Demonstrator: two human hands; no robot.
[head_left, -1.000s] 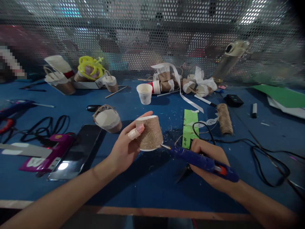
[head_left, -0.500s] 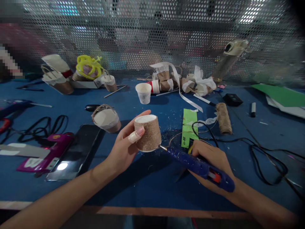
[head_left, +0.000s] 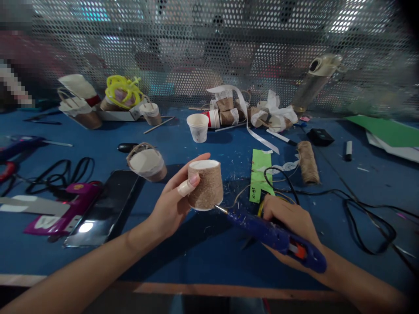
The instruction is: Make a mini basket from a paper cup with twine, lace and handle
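Observation:
A small paper cup wrapped in brown twine is held up over the table by my left hand, thumb on its near side. A wrapping covers that thumb. My right hand grips a blue hot glue gun. Its metal nozzle touches or nearly touches the twine low on the cup, close to the rim. A loose strand of twine trails from the cup towards the right, where a twine spool stands near a green paper strip.
Behind are a white paper cup and several decorated cups with white ribbon. To the left lie a phone, a purple glue gun and a handled cup. A black cable loops at right. A perforated metal screen stands at the back.
The glue gun's nozzle has shifted slightly left along the cup's lower edge. The cup has moved a little to the right and tilted slightly in my left hand.

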